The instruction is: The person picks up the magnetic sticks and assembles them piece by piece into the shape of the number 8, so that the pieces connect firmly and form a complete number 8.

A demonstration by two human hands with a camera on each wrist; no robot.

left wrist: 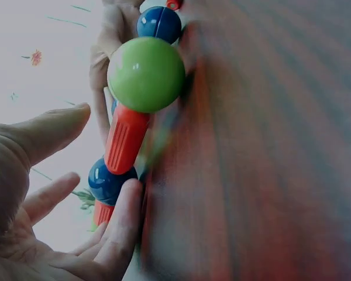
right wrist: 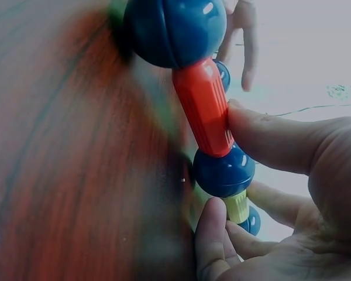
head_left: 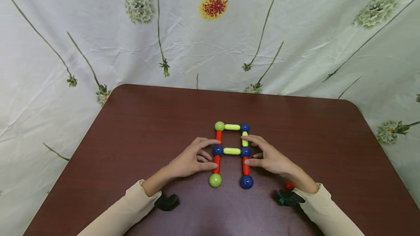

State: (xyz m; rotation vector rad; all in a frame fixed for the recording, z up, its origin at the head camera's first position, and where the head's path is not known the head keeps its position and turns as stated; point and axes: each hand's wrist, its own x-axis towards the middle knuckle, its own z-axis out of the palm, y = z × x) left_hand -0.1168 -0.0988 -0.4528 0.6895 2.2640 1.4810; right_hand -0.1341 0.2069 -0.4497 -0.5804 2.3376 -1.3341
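A flat frame of magnetic rods and balls lies on the table, shaped like a square with two legs. Its left side has red rods [head_left: 217, 164], a blue ball [head_left: 218, 150] and green balls [head_left: 215, 180]. Yellow rods [head_left: 232, 151] run across it. On the right side are blue balls [head_left: 247, 182] and a red rod [right wrist: 203, 108]. My left hand [head_left: 193, 157] lies along the left side, fingers spread; its thumb stands apart from the rod in the left wrist view. My right hand [head_left: 270, 157] touches the right red rod with its thumb, its index finger by the upper yellow rod.
A red ball [head_left: 289, 185] lies near the right wrist, partly behind it. Dark wrist devices [head_left: 167, 202] sit under both sleeves. Behind the brown table [head_left: 157, 115] hangs a flower-printed cloth [head_left: 183, 39].
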